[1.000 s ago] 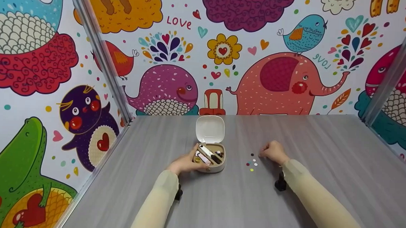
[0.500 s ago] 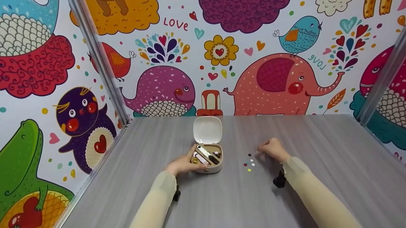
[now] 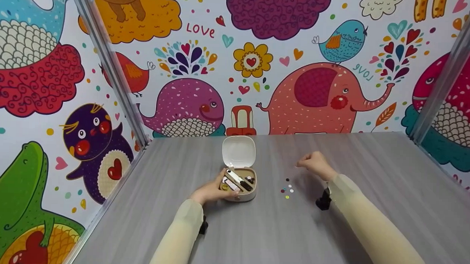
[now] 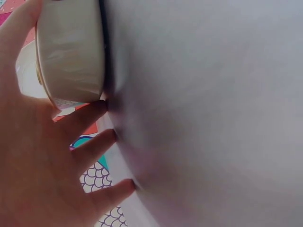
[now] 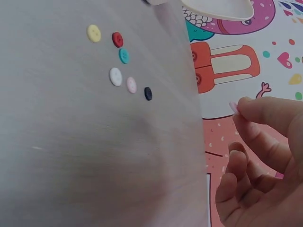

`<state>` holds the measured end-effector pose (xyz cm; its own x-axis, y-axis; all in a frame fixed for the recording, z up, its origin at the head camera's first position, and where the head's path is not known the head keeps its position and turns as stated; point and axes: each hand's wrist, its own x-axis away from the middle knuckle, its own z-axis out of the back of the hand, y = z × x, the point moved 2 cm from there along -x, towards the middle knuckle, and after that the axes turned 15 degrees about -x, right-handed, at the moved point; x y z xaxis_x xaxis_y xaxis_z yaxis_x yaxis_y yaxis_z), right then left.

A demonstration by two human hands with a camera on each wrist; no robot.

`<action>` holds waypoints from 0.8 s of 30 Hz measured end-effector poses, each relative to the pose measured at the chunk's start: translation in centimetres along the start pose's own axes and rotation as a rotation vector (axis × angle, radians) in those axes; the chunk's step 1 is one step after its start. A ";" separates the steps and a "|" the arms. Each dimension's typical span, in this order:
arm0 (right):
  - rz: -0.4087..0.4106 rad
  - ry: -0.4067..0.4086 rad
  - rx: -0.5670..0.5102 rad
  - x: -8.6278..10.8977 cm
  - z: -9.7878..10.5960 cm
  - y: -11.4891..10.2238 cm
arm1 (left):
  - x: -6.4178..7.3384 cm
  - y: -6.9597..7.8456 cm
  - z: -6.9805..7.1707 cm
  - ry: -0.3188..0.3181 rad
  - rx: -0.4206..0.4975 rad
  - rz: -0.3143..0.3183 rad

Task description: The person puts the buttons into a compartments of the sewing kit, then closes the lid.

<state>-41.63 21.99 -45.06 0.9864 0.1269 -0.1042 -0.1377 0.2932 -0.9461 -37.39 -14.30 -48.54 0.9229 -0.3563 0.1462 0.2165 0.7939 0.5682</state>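
My left hand (image 3: 211, 191) holds the left side of a small white sewing box (image 3: 249, 195), thumb at the front and fingers farther back. In the left wrist view the thumb and index finger are against the box wall (image 4: 71, 52), while other fingertips touch the table. The box's lid (image 3: 239, 151) stands up; inside are a white-and-black tool (image 3: 239, 179), a gold round item (image 3: 224, 187) and small dark and white pieces. My right hand (image 3: 316, 164) is raised above the table, pinching a pink button (image 5: 234, 108) between thumb and index finger.
Loose buttons lie on the grey table (image 3: 278, 235) between the box and my right hand: yellow (image 5: 94, 33), red (image 5: 118, 39), turquoise (image 5: 124, 56), white (image 5: 115, 76), pale pink (image 5: 131, 85) and black (image 5: 148, 93). A printed wall (image 3: 206, 60) borders the back.
My right hand has lifted from the table beside the buttons and moved slightly up and away, with the pink button now visible in its fingers. The left hand stays on the box.
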 end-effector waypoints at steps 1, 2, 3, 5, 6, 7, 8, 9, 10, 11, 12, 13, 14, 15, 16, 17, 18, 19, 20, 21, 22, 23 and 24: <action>0.011 -0.003 0.001 -0.1 0.0 -0.2 | 0.0 0.0 0.0 0.001 0.004 0.004; 0.018 0.001 -0.001 -0.2 -0.1 -0.3 | 0.0 -0.1 0.0 0.000 0.005 0.012; 0.030 -0.002 -0.001 -0.2 -0.1 -0.5 | 0.0 -0.1 -0.1 -0.001 0.010 0.016; 0.036 -0.013 -0.002 -0.3 -0.3 -0.6 | 0.0 -0.1 -0.1 -0.001 0.012 0.024; 0.035 -0.017 -0.005 -0.3 -0.3 -0.7 | 0.0 0.0 -0.1 -0.002 0.012 0.025; 0.037 -0.019 -0.002 -0.4 -0.4 -0.7 | 0.1 0.0 0.0 -0.004 0.011 0.025; 0.039 -0.020 0.003 -0.4 -0.5 -0.7 | 0.1 0.1 0.0 -0.004 0.011 0.025; 0.041 -0.026 0.006 -0.4 -0.6 -0.7 | 0.1 0.1 0.1 -0.004 0.014 0.023; 0.037 -0.029 0.006 -0.3 -0.7 -0.6 | 0.1 0.2 0.1 -0.005 0.018 0.022; 0.031 -0.028 0.007 -0.3 -0.8 -0.5 | 0.1 0.2 0.1 -0.006 0.025 0.019; 0.028 -0.032 0.007 -0.3 -1.0 -0.4 | 0.1 0.2 0.1 -0.006 0.029 0.015; 0.028 -0.036 0.009 -0.3 -1.1 -0.4 | 0.1 0.2 0.1 -0.003 0.034 0.012; 0.025 -0.041 0.009 -0.3 -1.3 -0.3 | 0.1 0.2 0.2 0.000 0.037 0.005; 0.021 -0.042 0.008 -0.4 -1.5 -0.2 | 0.1 0.3 0.2 0.003 0.036 -0.004; 0.017 -0.040 0.006 -0.4 -1.8 -0.2 | 0.1 0.3 0.2 0.004 0.035 -0.010; 0.020 -0.045 0.009 -0.4 -2.1 -0.2 | 0.1 0.3 0.3 0.006 0.030 -0.018; 0.024 -0.051 0.011 -0.4 -2.3 -0.1 | 0.1 0.3 0.3 0.006 0.024 -0.020; 0.026 -0.056 0.012 -0.5 -2.6 0.0 | 0.1 0.3 0.3 0.008 0.020 -0.026; 0.029 -0.057 0.013 -0.5 -2.9 0.0 | 0.1 0.3 0.3 0.009 0.015 -0.030; 0.037 -0.065 0.014 -0.5 -3.2 0.1 | 0.1 0.3 0.3 0.008 0.010 -0.029; 0.042 -0.069 0.012 -0.6 -3.5 0.1 | 0.1 0.3 0.3 0.007 0.004 -0.026; 0.050 -0.074 0.012 -0.6 -3.8 0.2 | 0.1 0.3 0.2 0.008 0.001 -0.026; 0.056 -0.076 0.012 -0.6 -4.1 0.2 | 0.0 0.3 0.2 0.007 -0.002 -0.023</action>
<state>-41.89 18.10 -46.49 0.9676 0.2149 -0.1327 -0.1939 0.2951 -0.9356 -37.37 -14.15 -48.22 0.9199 -0.3710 0.1274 0.2384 0.7868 0.5694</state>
